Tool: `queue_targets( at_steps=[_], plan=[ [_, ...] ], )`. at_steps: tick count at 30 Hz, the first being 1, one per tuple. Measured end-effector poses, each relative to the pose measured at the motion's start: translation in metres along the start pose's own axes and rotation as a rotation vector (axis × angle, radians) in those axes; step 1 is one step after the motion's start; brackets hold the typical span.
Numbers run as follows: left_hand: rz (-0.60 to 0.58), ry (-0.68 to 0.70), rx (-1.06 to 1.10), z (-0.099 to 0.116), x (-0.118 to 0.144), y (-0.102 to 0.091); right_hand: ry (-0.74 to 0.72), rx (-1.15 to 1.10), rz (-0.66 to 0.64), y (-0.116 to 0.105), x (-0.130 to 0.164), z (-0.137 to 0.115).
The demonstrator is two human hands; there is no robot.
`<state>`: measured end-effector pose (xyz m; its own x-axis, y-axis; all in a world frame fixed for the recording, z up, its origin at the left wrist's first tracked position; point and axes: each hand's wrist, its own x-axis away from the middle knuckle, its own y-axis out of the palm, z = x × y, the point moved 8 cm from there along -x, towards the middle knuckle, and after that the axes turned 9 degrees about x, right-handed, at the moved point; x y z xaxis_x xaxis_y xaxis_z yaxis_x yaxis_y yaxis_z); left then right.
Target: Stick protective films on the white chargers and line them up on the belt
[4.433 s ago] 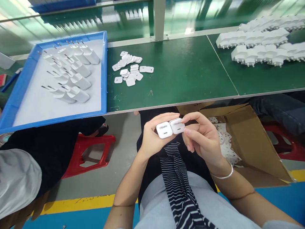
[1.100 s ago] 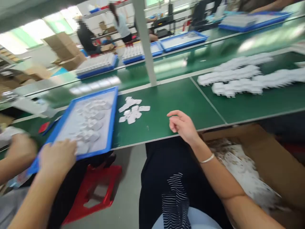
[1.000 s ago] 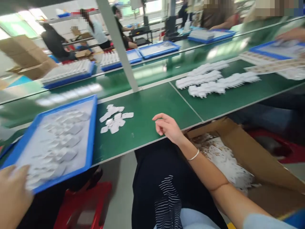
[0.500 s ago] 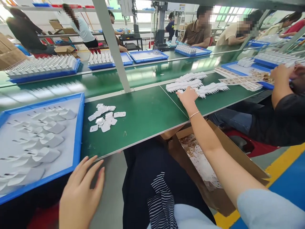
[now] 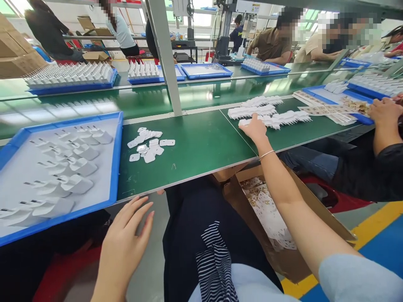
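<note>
Chargers (image 5: pixel 267 115), white and blocky, lie heaped in rows; right hand (image 5: pixel 255 129) rests fingers on them, grip unclear; left hand (image 5: pixel 126 241) spread, empty.

Person, seated, seen from above.
- Right hand (image 5: pixel 256 130): bare; thin silver bangle (image 5: pixel 266 154) round the wrist.
- Right arm: bare from wrist to past the elbow; short pale grey-blue sleeve (image 5: pixel 362 279) at the upper arm.
- Left hand (image 5: pixel 124 247): bare, no ring or band visible; short plain nails on the fingers (image 5: pixel 143 209).
- Left forearm: bare as far as shown.
- Lap: black garment (image 5: pixel 189 226), with a panel of black-and-white horizontal stripes (image 5: pixel 214 260) down its middle; pale grey-blue cloth below it.
</note>
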<state>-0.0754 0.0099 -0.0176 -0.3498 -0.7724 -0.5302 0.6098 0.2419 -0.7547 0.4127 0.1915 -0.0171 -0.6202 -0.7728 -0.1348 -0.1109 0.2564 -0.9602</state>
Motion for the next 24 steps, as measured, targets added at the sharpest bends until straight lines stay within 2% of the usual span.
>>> queue_targets(
  at_steps=[3,5,7,9,11,14,16,18,20,22,24],
  plan=[
    [-0.004,-0.096,0.131,0.009,-0.002,0.013,-0.108,-0.08,0.02,-0.009,0.014,-0.003],
    [-0.004,-0.203,0.283,0.016,-0.007,0.025,-0.22,-0.171,0.048,-0.014,0.042,-0.011],
    [-0.015,-0.321,0.486,0.025,-0.016,0.042,-0.394,-0.387,0.099,-0.019,0.087,-0.025],
    [-0.015,-0.418,0.721,0.035,-0.027,0.06,-0.586,-0.683,0.138,-0.023,0.145,-0.039],
    [-0.027,-0.477,0.958,0.048,-0.037,0.078,-0.714,-0.857,0.138,-0.02,0.202,-0.051],
    [-0.063,-0.503,1.218,0.072,-0.045,0.103,-0.724,-1.03,0.151,-0.01,0.262,-0.059],
    [0.011,-0.545,1.296,0.081,-0.044,0.111,-0.674,-1.092,0.188,-0.003,0.286,-0.06],
    [0.14,-0.602,1.314,0.082,-0.038,0.114,-0.633,-1.119,0.185,0.004,0.299,-0.061],
    [0.227,-0.646,1.306,0.08,-0.033,0.111,-0.616,-1.121,0.109,0.013,0.305,-0.066],
    [0.241,-0.661,1.308,0.076,-0.03,0.106,-0.623,-1.118,0.035,0.018,0.309,-0.069],
    [0.193,-0.656,1.307,0.073,-0.03,0.1,-0.652,-1.109,-0.053,0.022,0.312,-0.073]
  ],
)
